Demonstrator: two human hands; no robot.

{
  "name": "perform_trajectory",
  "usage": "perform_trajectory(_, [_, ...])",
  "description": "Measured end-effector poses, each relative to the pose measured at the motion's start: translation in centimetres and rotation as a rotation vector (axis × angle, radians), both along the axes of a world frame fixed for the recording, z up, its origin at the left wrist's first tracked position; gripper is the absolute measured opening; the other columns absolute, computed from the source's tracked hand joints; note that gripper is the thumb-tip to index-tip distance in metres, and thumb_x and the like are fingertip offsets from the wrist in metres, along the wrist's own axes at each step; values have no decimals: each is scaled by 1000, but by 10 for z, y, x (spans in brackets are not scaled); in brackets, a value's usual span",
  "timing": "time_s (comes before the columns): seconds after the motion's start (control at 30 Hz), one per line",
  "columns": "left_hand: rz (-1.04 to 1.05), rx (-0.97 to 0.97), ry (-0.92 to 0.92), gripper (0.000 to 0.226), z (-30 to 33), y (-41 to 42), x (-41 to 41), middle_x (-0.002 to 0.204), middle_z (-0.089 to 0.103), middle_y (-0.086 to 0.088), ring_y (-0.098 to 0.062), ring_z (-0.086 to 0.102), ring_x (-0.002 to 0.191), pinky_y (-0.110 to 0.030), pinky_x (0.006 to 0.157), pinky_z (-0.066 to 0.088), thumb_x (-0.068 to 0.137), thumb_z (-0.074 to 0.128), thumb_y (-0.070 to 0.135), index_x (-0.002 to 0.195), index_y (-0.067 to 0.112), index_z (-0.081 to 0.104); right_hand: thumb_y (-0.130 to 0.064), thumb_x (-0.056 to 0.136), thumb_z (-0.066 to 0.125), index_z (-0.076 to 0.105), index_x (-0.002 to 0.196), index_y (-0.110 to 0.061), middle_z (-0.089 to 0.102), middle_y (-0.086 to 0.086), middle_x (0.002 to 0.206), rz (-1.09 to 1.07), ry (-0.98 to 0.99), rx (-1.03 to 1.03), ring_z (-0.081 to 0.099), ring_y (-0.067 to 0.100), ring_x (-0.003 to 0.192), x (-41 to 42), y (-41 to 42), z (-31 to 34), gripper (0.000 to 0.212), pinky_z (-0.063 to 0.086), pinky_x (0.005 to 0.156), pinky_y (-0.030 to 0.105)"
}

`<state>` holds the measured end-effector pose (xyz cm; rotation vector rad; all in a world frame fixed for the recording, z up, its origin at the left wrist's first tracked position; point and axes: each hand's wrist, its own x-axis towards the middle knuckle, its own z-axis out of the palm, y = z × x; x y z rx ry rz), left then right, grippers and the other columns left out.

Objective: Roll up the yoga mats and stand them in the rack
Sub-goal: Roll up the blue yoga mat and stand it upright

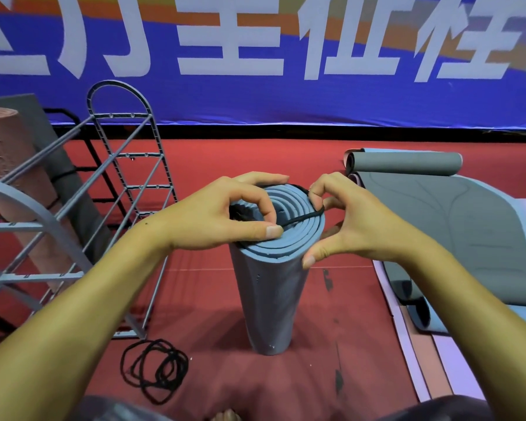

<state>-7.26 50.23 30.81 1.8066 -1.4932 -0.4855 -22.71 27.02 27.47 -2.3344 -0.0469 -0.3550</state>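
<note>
A rolled blue yoga mat point(271, 299) stands upright on the red floor in the middle. A black elastic band point(301, 219) stretches across its top end. My left hand point(222, 214) rests on the top of the roll and pinches one end of the band. My right hand point(349, 217) grips the roll's right rim and pinches the band's other end. The grey metal rack point(116, 177) stands to the left, with a rolled pink mat point(9, 165) and a grey mat point(73, 189) leaning in it.
Several loose black bands point(155, 369) lie on the floor at the rack's foot. Partly unrolled grey and blue mats point(456, 214) and a pink mat point(413, 335) cover the floor at the right. A blue banner point(286, 95) runs along the back.
</note>
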Motion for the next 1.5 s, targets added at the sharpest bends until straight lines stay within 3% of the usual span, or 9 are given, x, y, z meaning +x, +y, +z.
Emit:
perform_trajectory(0.17, [-61,73,-12,53,3,3,1,163,36,16,1,33,151,-35,119,32,59,100,43,98,22,69,-57,52,100,49,85,-29,55,-3,113,-19,-158,-33,59,26,106,2,5,-6,67,55,96,48])
perform_trajectory(0.47, [-5,2,-23,41,-5,4,8,161,44,8,0,34,151,-34,121,34,74,95,17,68,9,54,-43,65,96,42,67,-19,67,-8,115,-102,-386,-5,63,11,126,7,9,-25,60,52,93,29])
perform_trajectory(0.67, [37,-107,-20,43,-14,1,10,159,48,5,-5,39,150,-50,121,36,73,94,25,67,8,55,-34,67,96,49,64,-17,73,-1,111,-168,-407,177,70,11,109,12,4,-44,51,48,86,16])
perform_trajectory(0.83, [102,-191,5,44,-21,0,13,154,52,-2,-5,37,151,-47,115,40,71,96,27,64,14,54,-45,65,97,46,65,-11,70,-11,87,-175,-311,353,69,11,95,16,0,-52,61,50,81,22])
perform_trajectory(0.97, [140,-223,24,46,-24,-1,16,153,53,-1,-5,34,153,-47,112,43,68,97,31,64,13,55,-57,58,99,45,67,-23,75,10,91,-211,-265,336,74,24,99,20,-7,-50,64,54,86,57])
perform_trajectory(1.1, [118,-199,51,48,-22,-3,17,154,52,2,-3,33,153,-45,111,42,67,97,35,64,12,55,-49,53,101,45,77,-24,76,-12,97,-185,-204,294,76,14,104,14,-6,-36,66,59,90,47])
perform_trajectory(1.23, [78,-129,58,52,-17,-5,15,157,49,1,0,31,153,-45,118,38,66,98,35,64,9,53,-52,50,101,48,85,-18,61,-17,80,-157,-83,190,68,4,84,11,-11,-22,71,50,78,33])
perform_trajectory(1.4, [15,-57,65,52,-11,-5,8,157,49,3,0,33,152,-34,111,38,68,100,26,61,10,50,-51,49,103,57,93,-22,72,0,115,-89,31,174,73,17,106,12,-16,-11,70,58,92,55])
perform_trajectory(1.5, [17,-63,68,49,-10,-6,4,156,50,4,0,35,151,-30,108,38,67,97,25,61,11,50,-58,59,96,60,98,-21,69,-8,114,-78,75,126,73,17,104,4,-18,-1,65,60,91,45])
